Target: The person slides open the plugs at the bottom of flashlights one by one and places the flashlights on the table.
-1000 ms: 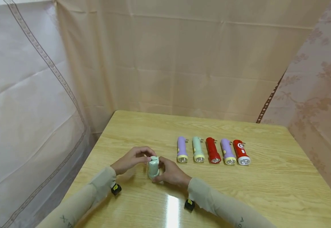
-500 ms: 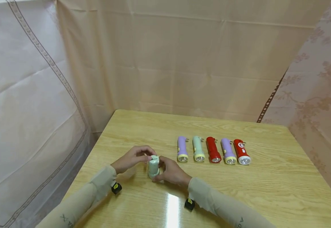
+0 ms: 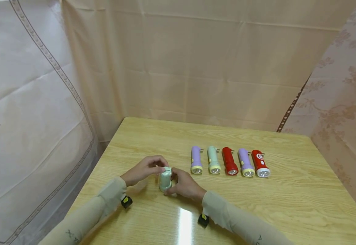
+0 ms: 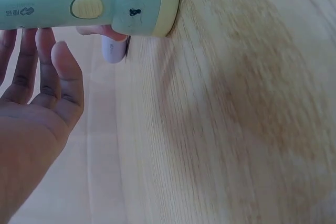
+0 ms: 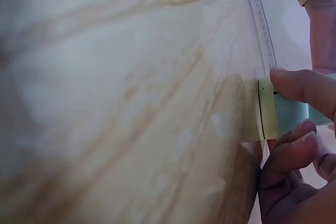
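A mint-green flashlight (image 3: 165,180) with a pale yellow rim stands upright on the table, its head end down. At the top, my left hand (image 3: 144,170) pinches it between thumb and fingers. Lower down, my right hand (image 3: 187,185) grips the head end from the right, thumb in front and fingers behind. A yellow oval button (image 4: 86,7) shows on the flashlight's side in the left wrist view. In the right wrist view, the right thumb (image 5: 302,85) lies across the green head near the yellow rim.
To the right several flashlights lie in a row: a purple one (image 3: 196,158), a green one (image 3: 213,159), a red one (image 3: 229,160), another purple one (image 3: 245,161), and a red-and-white one (image 3: 260,163). Cloth sheets (image 3: 196,68) hang around the wooden table (image 3: 288,204).
Both hands keep their hold on the upright green flashlight with almost no motion. The view shifts very slightly.
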The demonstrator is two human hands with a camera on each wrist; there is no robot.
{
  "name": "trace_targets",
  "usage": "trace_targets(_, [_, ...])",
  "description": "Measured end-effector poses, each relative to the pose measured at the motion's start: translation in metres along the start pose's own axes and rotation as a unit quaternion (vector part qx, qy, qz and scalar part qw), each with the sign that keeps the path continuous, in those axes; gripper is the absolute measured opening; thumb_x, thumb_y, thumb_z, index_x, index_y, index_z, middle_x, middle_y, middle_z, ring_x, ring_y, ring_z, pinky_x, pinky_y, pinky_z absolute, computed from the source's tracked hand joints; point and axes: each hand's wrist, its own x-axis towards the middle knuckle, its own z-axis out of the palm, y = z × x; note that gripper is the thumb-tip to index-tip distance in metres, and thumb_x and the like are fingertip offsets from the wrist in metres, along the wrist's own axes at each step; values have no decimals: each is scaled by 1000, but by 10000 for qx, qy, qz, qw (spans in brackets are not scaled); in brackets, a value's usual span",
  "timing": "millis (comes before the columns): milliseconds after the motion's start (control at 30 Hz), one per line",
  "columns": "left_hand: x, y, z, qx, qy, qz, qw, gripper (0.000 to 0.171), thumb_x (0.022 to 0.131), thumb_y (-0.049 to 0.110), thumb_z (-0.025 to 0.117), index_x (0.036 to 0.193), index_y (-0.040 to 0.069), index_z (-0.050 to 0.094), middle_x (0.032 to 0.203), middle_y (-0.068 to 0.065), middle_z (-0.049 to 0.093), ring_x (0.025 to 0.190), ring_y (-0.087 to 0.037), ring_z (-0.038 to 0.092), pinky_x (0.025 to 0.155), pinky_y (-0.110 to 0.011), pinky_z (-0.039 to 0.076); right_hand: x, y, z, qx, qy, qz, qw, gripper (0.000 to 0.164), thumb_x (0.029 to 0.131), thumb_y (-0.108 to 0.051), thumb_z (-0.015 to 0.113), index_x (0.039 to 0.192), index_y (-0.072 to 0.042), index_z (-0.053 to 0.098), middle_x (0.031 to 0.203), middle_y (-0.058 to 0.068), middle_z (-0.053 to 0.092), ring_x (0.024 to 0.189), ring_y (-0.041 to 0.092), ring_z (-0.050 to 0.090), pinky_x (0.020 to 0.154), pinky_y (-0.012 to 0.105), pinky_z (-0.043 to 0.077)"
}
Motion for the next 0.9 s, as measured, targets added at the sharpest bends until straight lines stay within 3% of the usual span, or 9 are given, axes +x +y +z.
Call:
trace_targets(233, [1, 1, 2, -47, 2, -142, 9999, 16, 104, 19, 62, 111, 6, 65, 112, -12, 65, 106, -32, 59, 94, -48, 49, 0, -1, 0, -12, 49, 85, 10000, 57, 72, -14, 96, 121, -16, 66, 105, -2, 65, 98, 18, 58, 90, 39, 48])
trace_targets(900, [7, 3, 6, 9, 139, -65, 9999, 11, 103, 17, 65, 102, 6, 64, 105, -12, 64, 101, -31, 59, 90, -45, 50, 1, -2, 1, -70, 100, 110, 9999, 59, 70, -12, 96, 120, -12, 67, 105, -3, 67, 99, 18, 59, 92, 40, 47])
